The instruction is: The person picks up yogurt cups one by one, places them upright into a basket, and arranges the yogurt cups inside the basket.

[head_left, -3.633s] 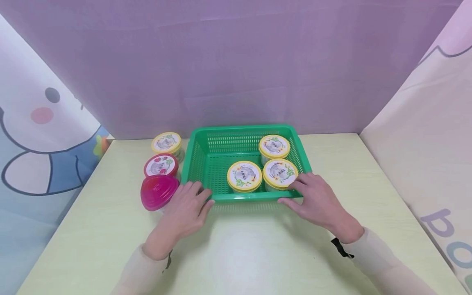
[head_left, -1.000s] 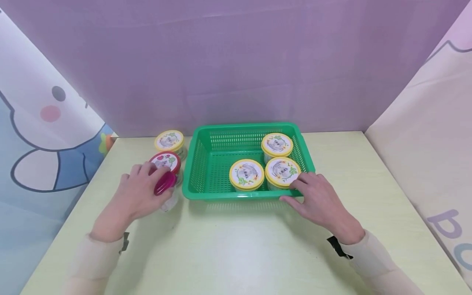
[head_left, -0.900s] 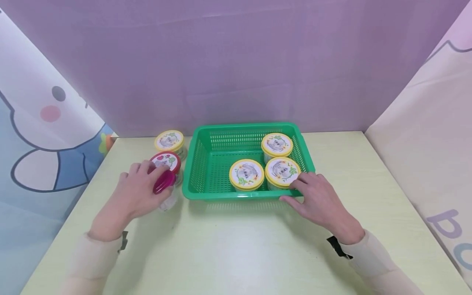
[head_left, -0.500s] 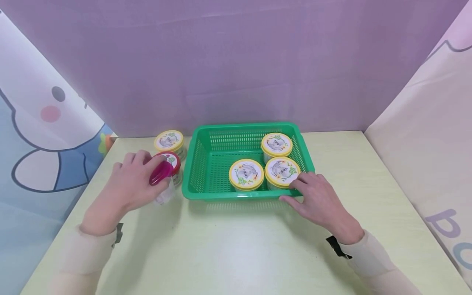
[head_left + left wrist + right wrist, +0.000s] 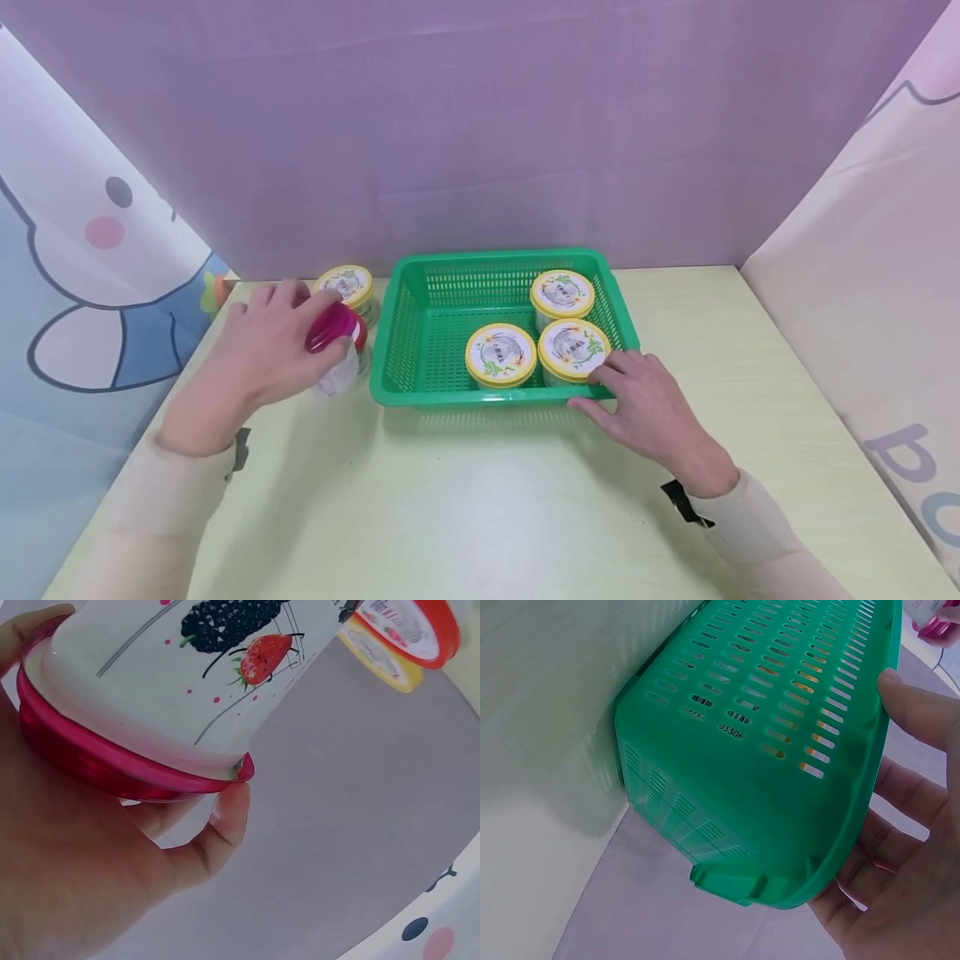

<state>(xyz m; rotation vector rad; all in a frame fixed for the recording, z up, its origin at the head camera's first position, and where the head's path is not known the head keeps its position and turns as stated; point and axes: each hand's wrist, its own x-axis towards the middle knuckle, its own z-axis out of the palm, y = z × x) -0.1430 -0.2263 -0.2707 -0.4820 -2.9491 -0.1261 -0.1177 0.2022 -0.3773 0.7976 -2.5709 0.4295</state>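
Observation:
In the head view my left hand (image 5: 258, 358) grips a plastic cup by its magenta lid, left of the green basket. The cup (image 5: 172, 682) shows a printed blackberry and strawberry in the left wrist view. It is tilted and overlaps a red-lidded tub (image 5: 362, 335), which is mostly hidden behind it. My right hand (image 5: 648, 404) holds the front right corner of the green basket (image 5: 468, 398), thumb outside and fingers over the rim. Three yellow-lidded tubs stand in the basket: front middle (image 5: 500, 357), front right (image 5: 574, 350) and back right (image 5: 562, 293).
Another yellow-lidded tub (image 5: 345, 283) stands behind the red-lidded one, outside the basket's left wall. A purple cloth backdrop (image 5: 480, 142) rises at the table's far edge. Printed cloth panels flank the table (image 5: 480, 500) on the left and right.
My left hand left the basket's front left corner and took hold of the magenta-lidded cup. Over the last second it carried the cup up and toward the back. The right hand has stayed put.

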